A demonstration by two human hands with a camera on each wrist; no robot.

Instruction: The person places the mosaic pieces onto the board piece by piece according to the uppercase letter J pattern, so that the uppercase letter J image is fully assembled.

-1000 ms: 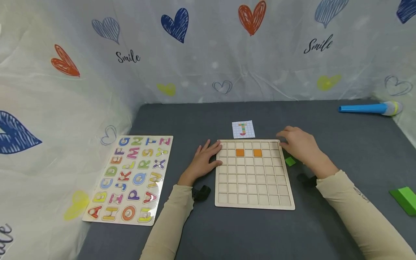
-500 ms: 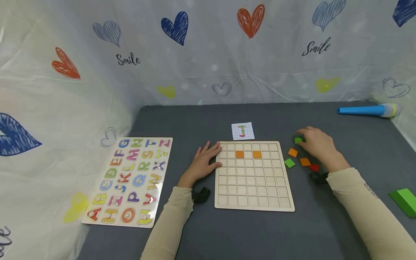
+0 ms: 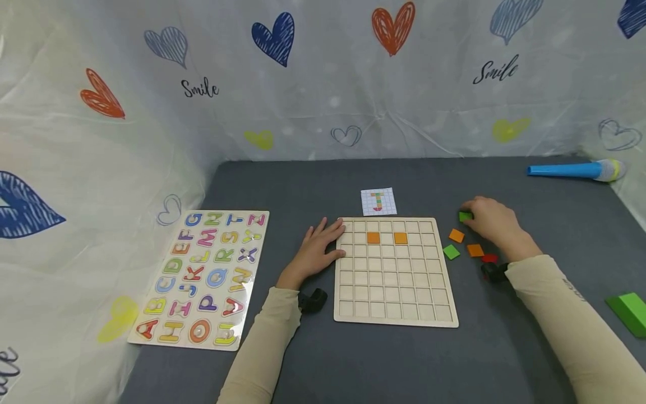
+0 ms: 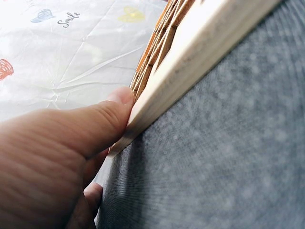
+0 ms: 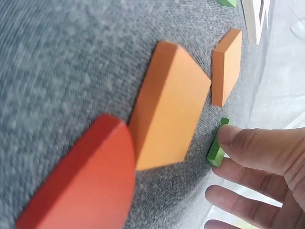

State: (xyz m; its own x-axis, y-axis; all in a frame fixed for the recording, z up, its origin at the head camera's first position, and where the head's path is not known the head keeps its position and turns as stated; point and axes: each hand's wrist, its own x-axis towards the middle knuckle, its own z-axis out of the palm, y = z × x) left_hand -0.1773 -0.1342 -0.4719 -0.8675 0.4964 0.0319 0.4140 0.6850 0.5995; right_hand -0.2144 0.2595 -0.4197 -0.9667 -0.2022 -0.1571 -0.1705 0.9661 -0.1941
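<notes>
My left hand (image 3: 314, 253) rests at the left edge of a wooden grid board (image 3: 397, 294), fingers extended. In the left wrist view its thumb (image 4: 119, 102) touches the board's side. Two orange square tiles (image 3: 373, 238) sit in the second row, with a bare cell between them. Right of the board, my right hand (image 3: 492, 221) pinches a green square tile (image 3: 465, 216) between thumb and index finger, at the table surface. Near it lie another green tile (image 3: 451, 252), two orange tiles (image 5: 174, 109) and a red tile with a curved side (image 5: 90, 176).
A small card (image 3: 378, 202) with a coloured J pattern lies behind the board. An alphabet puzzle board (image 3: 202, 280) is at left. A blue toy microphone (image 3: 565, 170) lies at the back right, and a green block (image 3: 628, 314) at the right edge.
My right hand has moved right, from the board's upper right corner to the loose tiles, and now pinches a green one. My left hand stays at the board's edge.
</notes>
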